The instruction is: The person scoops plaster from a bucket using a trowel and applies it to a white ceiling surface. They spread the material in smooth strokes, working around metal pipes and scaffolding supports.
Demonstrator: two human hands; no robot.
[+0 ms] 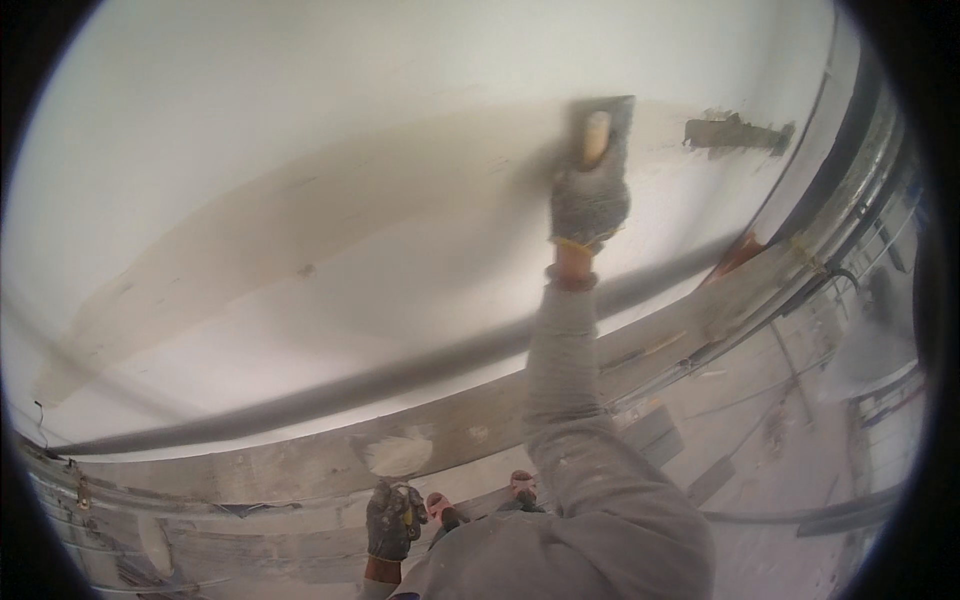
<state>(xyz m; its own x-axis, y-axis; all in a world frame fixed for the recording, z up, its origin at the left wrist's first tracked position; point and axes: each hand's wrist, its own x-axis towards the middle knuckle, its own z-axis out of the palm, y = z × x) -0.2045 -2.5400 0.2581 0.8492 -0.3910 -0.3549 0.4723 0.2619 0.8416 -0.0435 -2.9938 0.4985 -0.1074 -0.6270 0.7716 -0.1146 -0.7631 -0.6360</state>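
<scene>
My right hand (590, 208), in a dusty grey glove with a yellow cuff edge, is stretched far out and closed round the wooden handle of a plastering trowel (597, 138). The trowel's dark rectangular blade lies against, or very close to, the white wall (380, 80). Behind it a long beige damp-looking band (330, 215) sweeps across the wall to the lower left. Low down near my body, my left hand (390, 520) wears a dark glove. Its fingers are curled round something with a yellowish part, too small to make out.
A dark, rough patch (735, 134) marks the wall right of the trowel. Below the wall runs a grey ledge (480, 430) bearing a whitish smear (400, 453). My shoes (522, 483) show beneath me. Metal scaffold-like rails (860, 215) curve along the right, above a dusty floor far below (770, 440).
</scene>
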